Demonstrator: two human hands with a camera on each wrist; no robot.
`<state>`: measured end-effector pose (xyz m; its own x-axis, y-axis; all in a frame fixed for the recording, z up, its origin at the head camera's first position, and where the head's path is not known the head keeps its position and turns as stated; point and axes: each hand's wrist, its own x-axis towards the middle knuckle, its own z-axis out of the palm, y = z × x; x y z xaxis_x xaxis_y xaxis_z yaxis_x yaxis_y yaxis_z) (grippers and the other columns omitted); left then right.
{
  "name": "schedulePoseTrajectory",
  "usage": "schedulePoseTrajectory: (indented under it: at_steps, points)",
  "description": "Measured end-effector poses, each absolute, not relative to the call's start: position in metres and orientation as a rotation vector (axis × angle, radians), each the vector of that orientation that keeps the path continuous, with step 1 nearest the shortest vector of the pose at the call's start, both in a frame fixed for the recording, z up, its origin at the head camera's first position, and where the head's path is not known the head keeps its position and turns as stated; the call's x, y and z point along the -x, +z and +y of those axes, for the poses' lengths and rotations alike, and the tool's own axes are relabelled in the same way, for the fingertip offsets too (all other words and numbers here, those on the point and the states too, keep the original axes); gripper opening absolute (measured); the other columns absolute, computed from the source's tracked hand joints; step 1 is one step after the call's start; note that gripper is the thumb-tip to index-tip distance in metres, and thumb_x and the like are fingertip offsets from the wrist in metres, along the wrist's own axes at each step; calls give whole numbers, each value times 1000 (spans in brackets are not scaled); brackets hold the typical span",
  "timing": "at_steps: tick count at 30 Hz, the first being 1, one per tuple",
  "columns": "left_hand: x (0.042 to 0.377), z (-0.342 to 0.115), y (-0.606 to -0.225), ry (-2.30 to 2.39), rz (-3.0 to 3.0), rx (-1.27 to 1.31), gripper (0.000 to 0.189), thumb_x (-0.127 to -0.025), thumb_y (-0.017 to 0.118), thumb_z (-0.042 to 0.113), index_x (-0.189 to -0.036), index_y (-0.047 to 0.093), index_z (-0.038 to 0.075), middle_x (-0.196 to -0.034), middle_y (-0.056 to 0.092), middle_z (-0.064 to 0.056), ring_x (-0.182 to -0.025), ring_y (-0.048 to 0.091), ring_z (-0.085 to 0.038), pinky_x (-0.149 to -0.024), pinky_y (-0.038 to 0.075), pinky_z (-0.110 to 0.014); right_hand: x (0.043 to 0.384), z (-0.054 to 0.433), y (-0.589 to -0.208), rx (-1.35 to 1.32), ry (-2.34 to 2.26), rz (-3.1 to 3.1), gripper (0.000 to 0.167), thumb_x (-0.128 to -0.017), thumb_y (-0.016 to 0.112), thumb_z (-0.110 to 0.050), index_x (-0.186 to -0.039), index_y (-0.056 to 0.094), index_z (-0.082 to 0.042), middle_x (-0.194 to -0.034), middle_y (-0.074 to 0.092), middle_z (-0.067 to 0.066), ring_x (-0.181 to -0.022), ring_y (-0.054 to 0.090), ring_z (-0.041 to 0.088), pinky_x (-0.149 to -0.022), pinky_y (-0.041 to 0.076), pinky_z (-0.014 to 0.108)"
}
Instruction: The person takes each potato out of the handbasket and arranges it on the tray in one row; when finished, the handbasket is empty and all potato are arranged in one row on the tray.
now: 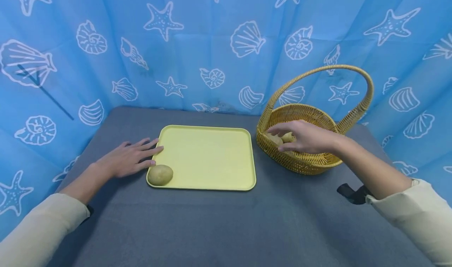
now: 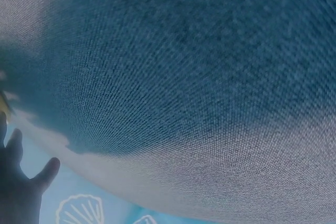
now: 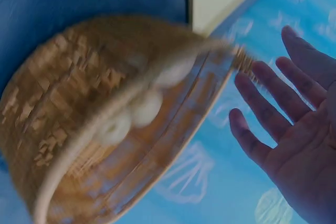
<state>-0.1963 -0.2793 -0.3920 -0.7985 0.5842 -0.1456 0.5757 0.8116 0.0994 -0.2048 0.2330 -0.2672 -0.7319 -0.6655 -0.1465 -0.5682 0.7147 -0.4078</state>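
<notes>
A yellow tray [image 1: 208,157] lies on the table, with a potato [image 1: 160,175] in its near left corner. My left hand [image 1: 128,159] has its fingers spread, fingertips right at the tray's left rim; in the left wrist view that hand [image 2: 21,177] is a dark shape at the edge. To the right, my right hand [image 1: 305,137] is over the wicker basket [image 1: 294,166], fingers loosely extended and holding nothing. Pale, rounded potatoes [image 1: 274,138] show in the basket below it. The right wrist view has the open hand [image 3: 299,129] beside the basket's rim, potatoes [image 3: 147,107] inside.
The basket's tall arched handle [image 1: 326,68] rises above the right hand. Grey cloth [image 1: 212,227] covers the table. Behind and at both sides hangs a blue curtain [image 1: 197,55] with white shell and starfish prints.
</notes>
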Motion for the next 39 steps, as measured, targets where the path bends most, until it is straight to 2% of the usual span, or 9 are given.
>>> schedulePoseTrajectory:
  at_steps: [7, 12, 16, 20, 30, 36, 39]
  points:
    - [195, -278, -390, 83, 2822, -902, 58, -106, 39, 50, -156, 37, 23, -163, 27, -10, -147, 25, -40, -103, 28, -73, 229, 282, -270, 857, -550, 2579, 58, -89, 75, -14, -140, 52, 5, -141, 54, 24, -126, 53, 45, -104, 40, 60]
    - [194, -278, -388, 89, 2820, -889, 58, -105, 40, 51, -156, 37, 23, -163, 27, -9, -148, 24, -39, -103, 26, -73, 245, 305, -278, 718, -574, 2476, 69, -92, 72, -16, -146, 38, 11, -144, 44, 34, -127, 48, 52, -102, 41, 61]
    - [194, -278, -388, 78, 2819, -891, 59, -105, 39, 53, -156, 37, 23, -163, 27, -9, -147, 25, -40, -103, 26, -73, 254, 313, -280, 553, -584, 2398, 77, -95, 69, -23, -151, 27, 9, -148, 36, 36, -133, 40, 54, -103, 40, 61]
    - [194, -279, -391, 89, 2827, -900, 60, -104, 40, 53, -155, 38, 22, -162, 28, -11, -147, 26, -40, -103, 26, -74, 261, 319, -283, 417, -634, 2313, 79, -96, 68, -27, -153, 26, 7, -154, 28, 33, -138, 30, 56, -102, 41, 62]
    - [192, -279, -392, 106, 2834, -882, 59, -104, 42, 52, -155, 39, 22, -162, 28, -10, -147, 25, -40, -104, 25, -74, 278, 325, -301, 260, -669, 2106, 75, -102, 59, -27, -156, 18, 3, -157, 17, 35, -140, 26, 54, -105, 38, 61]
    - [192, -277, -390, 105, 2815, -869, 59, -105, 40, 53, -156, 37, 23, -163, 26, -10, -148, 24, -40, -105, 25, -73, 283, 323, -309, 165, -654, 2046, 75, -100, 61, -21, -157, 18, 1, -157, 6, 38, -143, 17, 55, -105, 41, 57]
    - [193, -278, -390, 104, 2816, -860, 59, -104, 41, 53, -156, 37, 23, -163, 26, -10, -148, 23, -40, -105, 25, -73, 283, 322, -310, 160, -649, 2061, 75, -99, 63, -20, -156, 20, 4, -156, 8, 39, -142, 19, 55, -103, 43, 55]
